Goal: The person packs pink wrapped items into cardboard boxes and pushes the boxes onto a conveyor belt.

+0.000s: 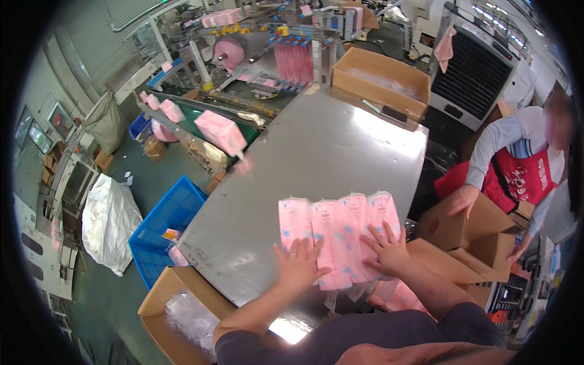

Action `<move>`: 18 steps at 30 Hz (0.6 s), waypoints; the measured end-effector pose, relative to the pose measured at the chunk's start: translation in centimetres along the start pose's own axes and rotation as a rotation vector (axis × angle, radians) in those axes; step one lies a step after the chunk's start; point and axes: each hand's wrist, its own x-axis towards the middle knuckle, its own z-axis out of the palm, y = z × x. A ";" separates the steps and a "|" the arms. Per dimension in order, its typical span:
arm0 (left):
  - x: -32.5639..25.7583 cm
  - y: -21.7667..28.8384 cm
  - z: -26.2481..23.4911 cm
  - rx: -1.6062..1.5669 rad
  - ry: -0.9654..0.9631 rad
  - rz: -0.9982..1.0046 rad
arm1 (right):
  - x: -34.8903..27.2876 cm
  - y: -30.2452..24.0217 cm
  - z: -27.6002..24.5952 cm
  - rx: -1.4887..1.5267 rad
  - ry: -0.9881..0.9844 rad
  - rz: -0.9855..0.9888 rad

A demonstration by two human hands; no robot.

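Several pink soft packs [331, 243] with blue patterns stand side by side in a row on the metal table [274, 176], close to me. My left hand [298, 266] lies on the near left part of the row, its fingers spread over the packs. On the right side my right hand [387, 250] rests with fingers stretched out and apart over the packs there. Neither hand is closed around a pack. Below my right forearm, more pink packs [398, 296] show in part.
A conveyor [182, 112] at the far left carries pink packs [220, 132] to the table. A blue crate [164, 228] and a carton of clear plastic [191, 313] stand left. Another carton [383, 73] sits on the far edge. At right, a co-worker in a red apron handles an open carton [465, 228].
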 end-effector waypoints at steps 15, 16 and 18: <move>21.9 -18.4 0.3 -0.165 0.370 -0.309 | -0.1 1.1 -0.9 0.272 0.100 0.031; 18.9 -19.0 0.7 -0.155 0.364 -0.145 | -0.1 2.1 -0.3 0.396 0.109 0.051; 11.2 -20.8 3.4 -0.052 0.392 0.210 | -0.4 4.6 0.5 0.459 0.266 0.196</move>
